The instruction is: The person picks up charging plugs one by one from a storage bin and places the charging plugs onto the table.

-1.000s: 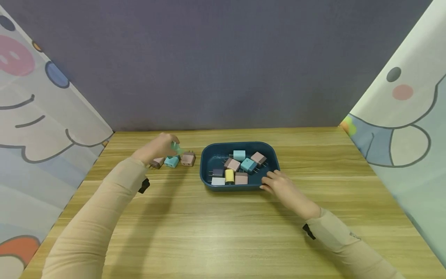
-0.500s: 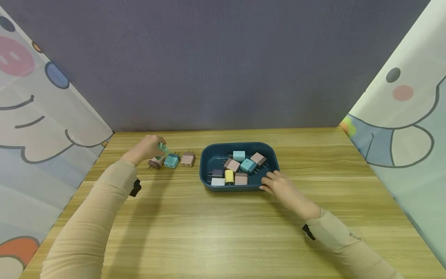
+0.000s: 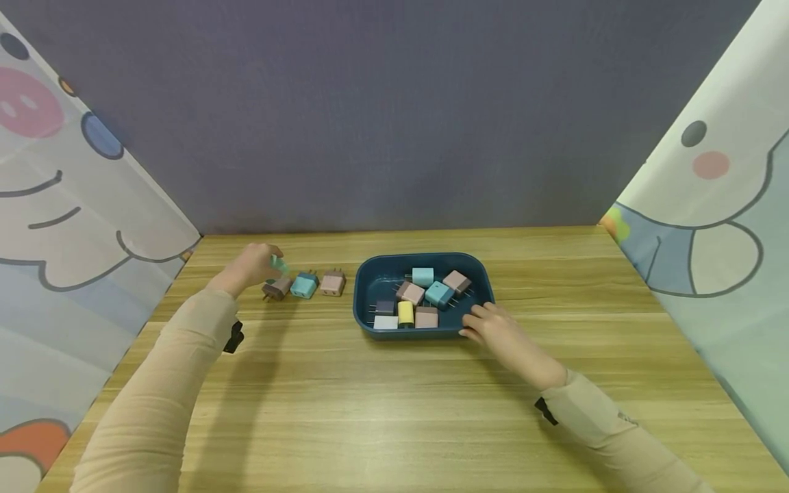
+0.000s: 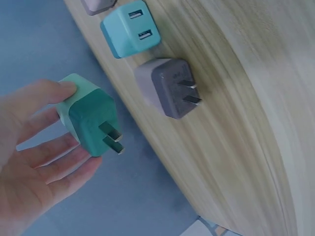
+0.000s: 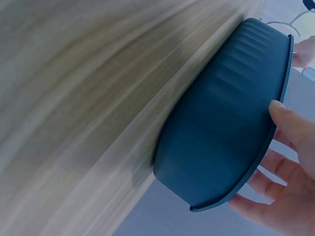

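Note:
My left hand (image 3: 251, 266) pinches a green two-prong charger plug (image 4: 89, 114) between thumb and fingers, held above the table at the left. Just under it lies a brownish-pink charger plug (image 3: 277, 287) with its prongs showing in the left wrist view. Beside that stand a light blue charger plug (image 3: 305, 285) and a pink charger plug (image 3: 333, 282), in a row. My right hand (image 3: 502, 335) grips the near right corner of a dark blue bin (image 3: 365, 322), thumb on the outer wall by the rim. Several charger plugs, among them a yellow one (image 3: 405, 313), lie inside.
The wooden table (image 3: 394, 411) ends at a grey-purple panel (image 3: 394, 123) at the back. Cartoon-printed sheets (image 3: 709, 205) flank it on both sides. The bin stands to the right of the row of plugs.
My left hand has moved left with the green charger plug, from above the light blue and pink plugs to above the brownish-pink one. The right hand and the bin have stayed put.

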`<state>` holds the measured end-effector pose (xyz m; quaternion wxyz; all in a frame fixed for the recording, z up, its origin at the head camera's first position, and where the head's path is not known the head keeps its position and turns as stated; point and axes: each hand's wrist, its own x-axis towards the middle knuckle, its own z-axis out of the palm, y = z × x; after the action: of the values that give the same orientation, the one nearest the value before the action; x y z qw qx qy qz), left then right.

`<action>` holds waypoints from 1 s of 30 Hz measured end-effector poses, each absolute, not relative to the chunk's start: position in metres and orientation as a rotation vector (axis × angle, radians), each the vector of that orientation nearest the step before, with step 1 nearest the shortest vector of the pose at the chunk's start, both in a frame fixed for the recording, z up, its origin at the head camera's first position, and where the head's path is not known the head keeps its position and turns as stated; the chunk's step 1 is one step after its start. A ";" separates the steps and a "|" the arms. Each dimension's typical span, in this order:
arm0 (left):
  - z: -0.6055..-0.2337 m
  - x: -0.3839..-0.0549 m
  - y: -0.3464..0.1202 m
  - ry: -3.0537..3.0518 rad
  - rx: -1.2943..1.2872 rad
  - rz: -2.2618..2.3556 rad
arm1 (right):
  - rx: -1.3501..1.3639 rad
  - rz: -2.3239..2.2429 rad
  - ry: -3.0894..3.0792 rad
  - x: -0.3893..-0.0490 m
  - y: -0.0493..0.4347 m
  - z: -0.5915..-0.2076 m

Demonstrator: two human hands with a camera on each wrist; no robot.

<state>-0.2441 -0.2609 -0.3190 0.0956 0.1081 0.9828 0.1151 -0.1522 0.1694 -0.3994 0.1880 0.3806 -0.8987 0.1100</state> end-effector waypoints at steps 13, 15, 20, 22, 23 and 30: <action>-0.329 -0.245 -0.280 2.946 0.243 0.346 | 1.065 0.316 -2.530 -0.151 0.169 -0.399; -0.330 -0.244 -0.284 2.945 0.235 0.361 | 1.064 0.316 -2.529 -0.152 0.169 -0.399; -0.335 -0.242 -0.291 2.959 0.218 0.386 | 1.063 0.311 -2.522 -0.151 0.168 -0.399; -0.337 -0.241 -0.294 2.964 0.208 0.387 | 1.060 0.310 -2.523 -0.151 0.168 -0.399; -0.338 -0.241 -0.295 2.968 0.207 0.386 | 1.057 0.310 -2.524 -0.151 0.168 -0.399; -0.347 -0.242 -0.303 2.984 0.196 0.368 | 1.044 0.311 -2.556 -0.150 0.168 -0.399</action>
<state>-0.2423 -0.3034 -0.3469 0.0640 0.0649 0.9883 0.1219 -0.1502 0.1682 -0.3993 0.1804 0.3695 -0.9049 0.1100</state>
